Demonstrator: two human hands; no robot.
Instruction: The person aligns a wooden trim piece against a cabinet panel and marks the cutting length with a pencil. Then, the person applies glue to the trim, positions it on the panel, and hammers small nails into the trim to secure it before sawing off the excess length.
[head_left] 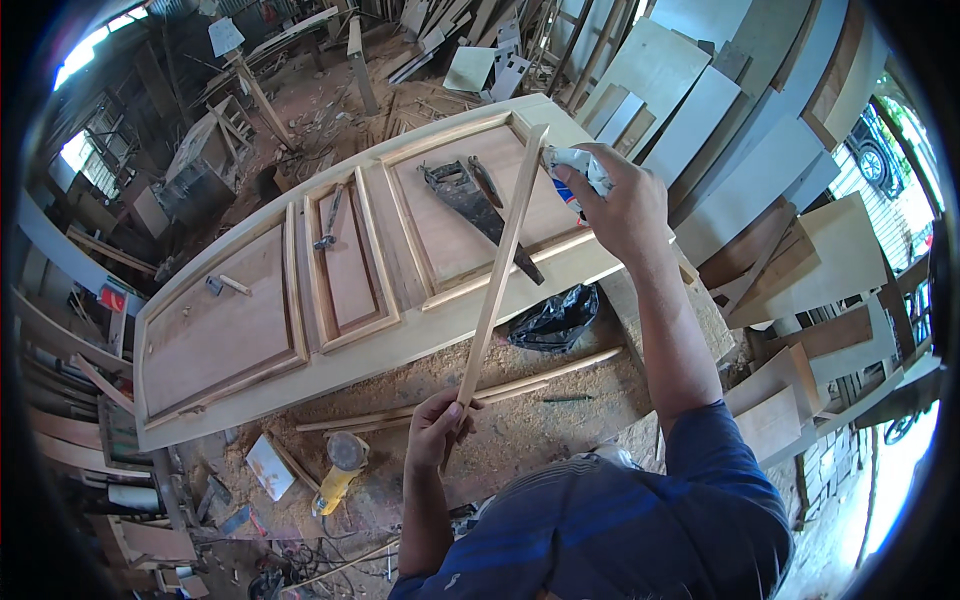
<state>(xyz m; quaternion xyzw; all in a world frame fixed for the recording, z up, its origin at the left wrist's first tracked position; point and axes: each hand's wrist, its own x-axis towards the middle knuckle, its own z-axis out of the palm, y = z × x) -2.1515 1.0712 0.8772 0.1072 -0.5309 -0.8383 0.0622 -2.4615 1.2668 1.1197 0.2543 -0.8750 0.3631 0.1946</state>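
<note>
Long pale wooden strip (501, 268), held aslant, white container (582, 164) with blue and red markings, beside the strip's upper end

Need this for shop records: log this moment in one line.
left hand: holds wooden strip; right hand: holds white container near strip's upper end; saw: on panelled door

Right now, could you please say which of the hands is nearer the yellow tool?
Left. The left hand is to the yellow tool's right; the right hand is much farther right and forward.
</note>
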